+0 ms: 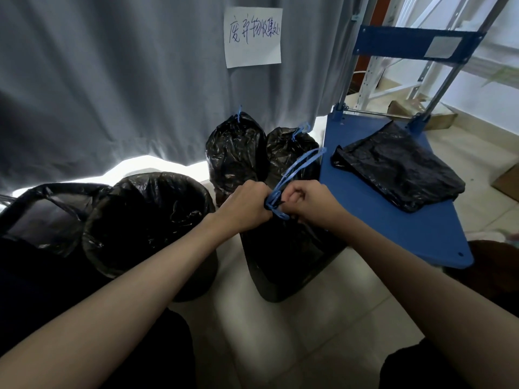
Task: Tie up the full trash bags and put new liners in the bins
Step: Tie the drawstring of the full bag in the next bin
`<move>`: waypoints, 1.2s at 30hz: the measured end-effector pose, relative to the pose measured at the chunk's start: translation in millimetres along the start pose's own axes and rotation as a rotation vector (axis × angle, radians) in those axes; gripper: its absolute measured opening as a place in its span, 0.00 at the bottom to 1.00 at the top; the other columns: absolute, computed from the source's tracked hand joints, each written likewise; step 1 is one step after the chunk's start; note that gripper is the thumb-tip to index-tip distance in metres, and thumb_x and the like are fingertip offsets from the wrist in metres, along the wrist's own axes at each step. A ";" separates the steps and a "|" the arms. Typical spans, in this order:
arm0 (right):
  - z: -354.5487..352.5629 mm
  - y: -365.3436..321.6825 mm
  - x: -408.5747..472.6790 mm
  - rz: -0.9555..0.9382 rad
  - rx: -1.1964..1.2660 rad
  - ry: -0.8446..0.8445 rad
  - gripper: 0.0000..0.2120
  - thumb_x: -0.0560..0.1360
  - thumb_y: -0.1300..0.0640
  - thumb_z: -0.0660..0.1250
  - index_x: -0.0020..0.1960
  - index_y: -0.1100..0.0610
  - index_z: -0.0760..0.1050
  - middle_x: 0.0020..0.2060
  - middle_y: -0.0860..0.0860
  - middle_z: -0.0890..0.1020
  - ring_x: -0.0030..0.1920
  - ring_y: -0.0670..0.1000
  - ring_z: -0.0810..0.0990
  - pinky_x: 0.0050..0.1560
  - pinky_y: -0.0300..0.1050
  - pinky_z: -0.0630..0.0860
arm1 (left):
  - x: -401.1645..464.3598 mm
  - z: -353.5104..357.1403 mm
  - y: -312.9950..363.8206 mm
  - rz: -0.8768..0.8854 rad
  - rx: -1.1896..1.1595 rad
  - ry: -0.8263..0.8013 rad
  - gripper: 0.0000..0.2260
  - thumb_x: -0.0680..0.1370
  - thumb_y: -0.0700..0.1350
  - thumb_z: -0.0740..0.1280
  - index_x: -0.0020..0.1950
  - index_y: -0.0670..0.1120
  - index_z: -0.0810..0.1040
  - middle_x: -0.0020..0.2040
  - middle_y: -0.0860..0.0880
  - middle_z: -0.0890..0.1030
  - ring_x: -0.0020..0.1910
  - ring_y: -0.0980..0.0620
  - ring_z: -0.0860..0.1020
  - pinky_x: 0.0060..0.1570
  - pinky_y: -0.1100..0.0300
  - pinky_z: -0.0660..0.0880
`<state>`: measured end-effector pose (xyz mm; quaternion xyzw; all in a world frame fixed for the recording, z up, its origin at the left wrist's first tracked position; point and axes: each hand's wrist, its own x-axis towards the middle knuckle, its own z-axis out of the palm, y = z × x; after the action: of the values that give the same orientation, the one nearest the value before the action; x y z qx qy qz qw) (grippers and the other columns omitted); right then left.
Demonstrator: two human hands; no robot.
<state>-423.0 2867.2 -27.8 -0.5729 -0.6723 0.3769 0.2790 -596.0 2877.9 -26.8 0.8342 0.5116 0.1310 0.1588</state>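
Both my hands are bunched up at the neck of the black trash bag (283,259) right in front of me. My left hand (244,204) is curled into a fist around the gathered top, and my right hand (314,203) is curled too, pinching the blue drawstring (295,169) where it's knotted between my fists. One loop of the string sticks up and away to the right. My fingers are mostly tucked under, so I can't really see how the knot sits, and the bag hides whatever bin it's in, if any.

Behind it on the floor there are two more full black bags (236,153), already tied with blue strings on top and touching each other. The right one (292,153) is partly hidden behind my drawstring loop.

To my left are two lined bins: a round one (148,220) with a black liner folded over the rim, and another (42,214) beside it that's cut off by the frame edge and pretty dark, hard to make out.

On my right is a blue platform cart (393,214) with a small stack of folded black liners (398,169) lying on its deck; I can't count them.

Grey curtain (112,80) at the back with one handwritten paper sign (252,36) stuck on it. Tiled floor (295,332) underneath everything.
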 end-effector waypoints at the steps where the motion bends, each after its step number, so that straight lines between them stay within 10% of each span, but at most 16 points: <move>1: -1.9 0.7 -0.1 0.008 0.017 -0.012 0.04 0.70 0.62 0.73 0.43 0.60 0.79 0.32 0.53 0.80 0.31 0.47 0.80 0.31 0.39 0.78 | 1.5 0.7 -0.1 -0.001 0.001 0.015 0.16 0.72 0.47 0.69 0.29 0.50 0.65 0.30 0.53 0.71 0.33 0.48 0.73 0.30 0.59 0.64; 8: -13.9 9.1 -1.1 0.001 -0.145 0.089 0.06 0.75 0.59 0.63 0.45 0.58 0.78 0.36 0.48 0.79 0.37 0.47 0.77 0.33 0.32 0.72 | 9.2 -3.6 2.8 -0.086 -0.073 0.143 0.13 0.70 0.39 0.67 0.28 0.48 0.69 0.27 0.51 0.72 0.29 0.50 0.72 0.27 0.59 0.65; 15: -31.3 63.2 -16.6 0.367 -0.500 0.105 0.13 0.76 0.55 0.66 0.57 0.61 0.71 0.55 0.58 0.73 0.50 0.60 0.75 0.49 0.53 0.75 | 7.1 -5.4 4.8 -0.142 -0.086 0.182 0.06 0.71 0.36 0.65 0.34 0.40 0.76 0.29 0.46 0.76 0.29 0.48 0.75 0.29 0.58 0.67; 36: -9.7 69.0 -23.9 0.383 -0.454 0.036 0.06 0.72 0.70 0.66 0.43 0.61 0.72 0.45 0.60 0.80 0.44 0.61 0.81 0.44 0.59 0.82 | 23.3 -94.2 34.2 -0.191 -0.171 0.444 0.08 0.73 0.47 0.72 0.38 0.45 0.79 0.28 0.51 0.75 0.33 0.50 0.77 0.28 0.61 0.64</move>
<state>-372.0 2849.7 -78.1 -0.7437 -0.6139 0.2524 0.0797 -593.8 2896.5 74.4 0.7166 0.5973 0.3380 0.1244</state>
